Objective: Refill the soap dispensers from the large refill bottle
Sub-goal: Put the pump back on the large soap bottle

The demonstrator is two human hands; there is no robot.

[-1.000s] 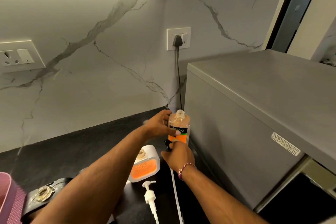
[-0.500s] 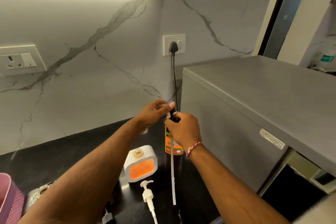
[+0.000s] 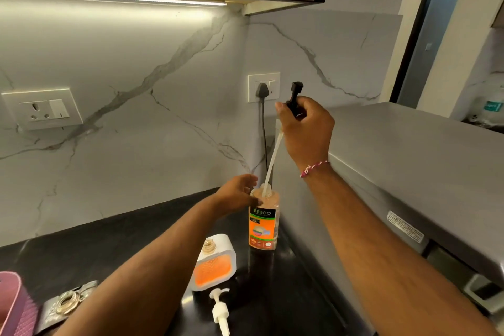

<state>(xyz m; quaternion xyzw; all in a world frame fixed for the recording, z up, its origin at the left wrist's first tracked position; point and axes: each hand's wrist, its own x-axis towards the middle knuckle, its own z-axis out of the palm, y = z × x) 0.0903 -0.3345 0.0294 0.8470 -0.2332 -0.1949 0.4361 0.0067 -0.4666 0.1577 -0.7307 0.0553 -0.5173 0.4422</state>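
The right hand (image 3: 305, 131) is raised high, and its fingers are clenched around the black pump head (image 3: 295, 95). From it a pale tube (image 3: 274, 158) hangs down at a slant, and its lower end is inside the open neck of the tall bottle (image 3: 263, 226). The left hand (image 3: 238, 195) grips this bottle at the shoulder, fingers curled around it. The bottle stands upright on the dark surface (image 3: 122, 240), just beside the grey appliance (image 3: 409, 158).

The first risk, I think, is dripping. The tube is probably wet with soap, and when its end comes out of the neck it can swing and leave drops on the surface or on the label. The tube is also thin and bent, so it may flick if it catches on the rim.

The second risk is the bottle itself. It is narrow and tall (whether it is the refill bottle or a dispenser, I cannot tell), and a sideways pull from the tube could tip it if the left hand loosens.

The white dispenser (image 3: 215, 262) stands near, in front of the bottle, with its neck open, and its white pump (image 3: 219, 312) lies loose on the surface close to the left forearm. A careless move of that arm could knock either one.
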